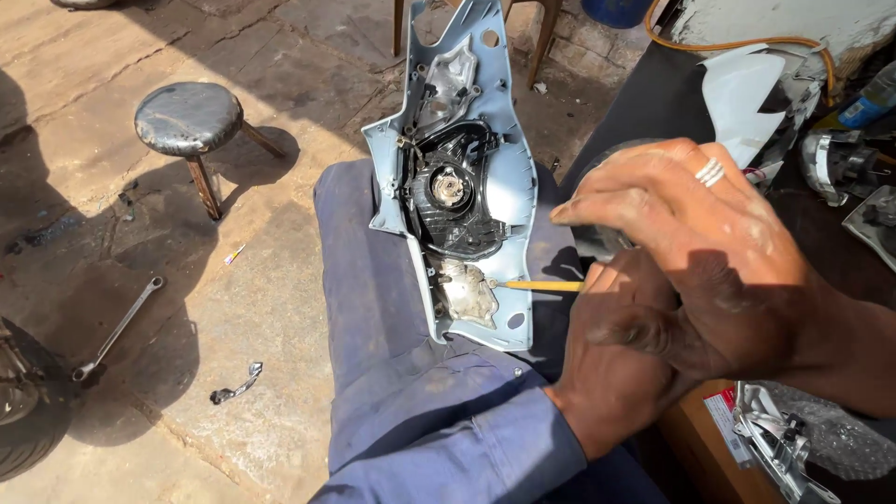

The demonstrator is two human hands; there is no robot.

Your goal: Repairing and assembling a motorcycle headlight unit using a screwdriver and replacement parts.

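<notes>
Light-blue scooter headlight cowl [511,177] is propped inner side up on the lap, on the blue trousers [373,308]; black headlamp housing [455,201] with bulb socket is seated in its middle.

Yellow-shafted screwdriver [543,286] is gripped in the left hand [621,350], fingers clenched round the hidden handle, tip set on a screw near the cowl's lower edge. Right hand [695,229] is laid over the left, fingers curled; whether anything is pinched in them cannot be told.

Handling, as judged: thin moulded plastic, light, fairly stiff but prone to cracking at tabs and screw bosses; lens side likely scratchable. Best held by the outer edges or the solid housing, not the thin tips.

Packages: red-and-white label [723,425] on a bagged chrome part [779,443], lower right; blue bottle [868,103], upper right on the bench. On the floor: spanner [117,329], round stool [189,119].
</notes>
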